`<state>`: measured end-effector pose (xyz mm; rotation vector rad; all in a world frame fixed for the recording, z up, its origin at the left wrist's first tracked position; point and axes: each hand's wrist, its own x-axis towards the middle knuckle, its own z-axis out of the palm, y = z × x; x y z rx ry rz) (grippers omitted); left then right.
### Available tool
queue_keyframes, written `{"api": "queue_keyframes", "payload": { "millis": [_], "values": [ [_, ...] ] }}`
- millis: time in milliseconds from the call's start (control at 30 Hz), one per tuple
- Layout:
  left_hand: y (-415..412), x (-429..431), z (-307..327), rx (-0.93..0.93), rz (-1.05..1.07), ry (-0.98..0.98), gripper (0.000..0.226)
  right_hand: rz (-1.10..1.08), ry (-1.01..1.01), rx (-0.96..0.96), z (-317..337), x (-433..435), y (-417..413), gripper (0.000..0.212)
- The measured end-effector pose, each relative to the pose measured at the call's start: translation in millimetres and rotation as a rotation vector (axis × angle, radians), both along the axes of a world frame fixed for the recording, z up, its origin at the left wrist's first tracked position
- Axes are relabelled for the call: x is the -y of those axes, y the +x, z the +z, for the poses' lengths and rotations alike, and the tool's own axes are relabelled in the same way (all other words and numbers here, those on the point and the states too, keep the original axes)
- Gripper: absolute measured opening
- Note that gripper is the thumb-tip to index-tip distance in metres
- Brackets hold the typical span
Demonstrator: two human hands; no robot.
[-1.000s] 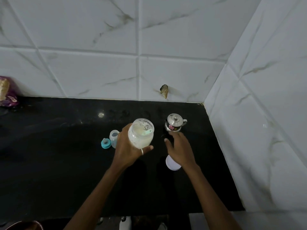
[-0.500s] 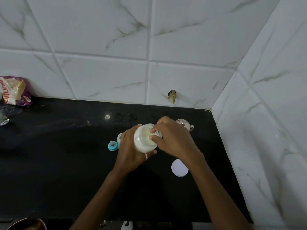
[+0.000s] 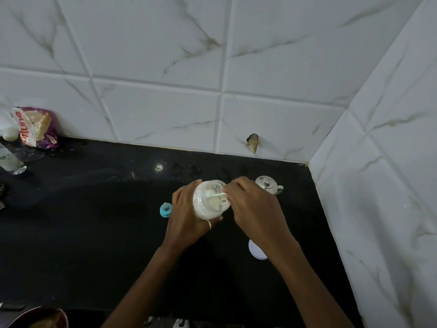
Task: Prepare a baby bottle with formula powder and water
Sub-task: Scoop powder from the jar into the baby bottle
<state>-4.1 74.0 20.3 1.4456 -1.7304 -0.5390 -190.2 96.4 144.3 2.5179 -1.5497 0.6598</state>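
Observation:
My left hand [image 3: 186,218] grips a clear jar of white formula powder [image 3: 208,204], held open above the black counter [image 3: 94,221]. My right hand [image 3: 255,209] pinches the handle of a pale green scoop [image 3: 214,196] whose bowl lies inside the jar mouth. The jar's white lid [image 3: 255,250] lies flat on the counter, partly under my right wrist. A teal bottle teat and ring [image 3: 165,209] stands on the counter left of my left hand; the bottle body is hidden behind that hand.
A small steel kettle [image 3: 268,184] stands behind my right hand near the corner wall. Far left, by the back wall, are a purple snack packet [image 3: 37,127], a white container [image 3: 9,132] and a clear bottle [image 3: 10,159]. A dark bowl [image 3: 40,318] shows at the bottom left edge.
My right hand went from near the kettle to the jar mouth and took hold of the scoop handle. The left hand keeps holding the jar.

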Motion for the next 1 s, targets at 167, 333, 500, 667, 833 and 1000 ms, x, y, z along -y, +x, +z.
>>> {"api": "queue_keyframes", "payload": {
  "millis": [167, 333, 500, 667, 833, 1000],
  "values": [
    [-4, -3, 5, 0.022, 0.021, -0.055, 0.102, 0.06, -0.203, 0.022, -15, -3, -7, 0.017],
    [-7, -2, 6, 0.045, 0.048, -0.087, 0.106, 0.07, -0.159, 0.019, -27, 1, -9, 0.019],
    [-8, -3, 7, 0.067, 0.042, -0.082, 0.106, 0.048, -0.086, 0.04, -36, 10, -6, 0.021],
    [-8, -2, 6, 0.076, 0.026, -0.079, 0.101, -0.05, 0.097, 0.139, -40, 12, 2, 0.014],
    [-6, 0, 5, 0.107, 0.016, -0.097, 0.102, -0.155, 0.314, 0.36, -37, 13, 3, 0.016],
    [-7, 3, 5, 0.125, 0.033, -0.094, 0.103, -0.298, 0.439, 0.659, -31, 17, -3, 0.013]
  ]
}}
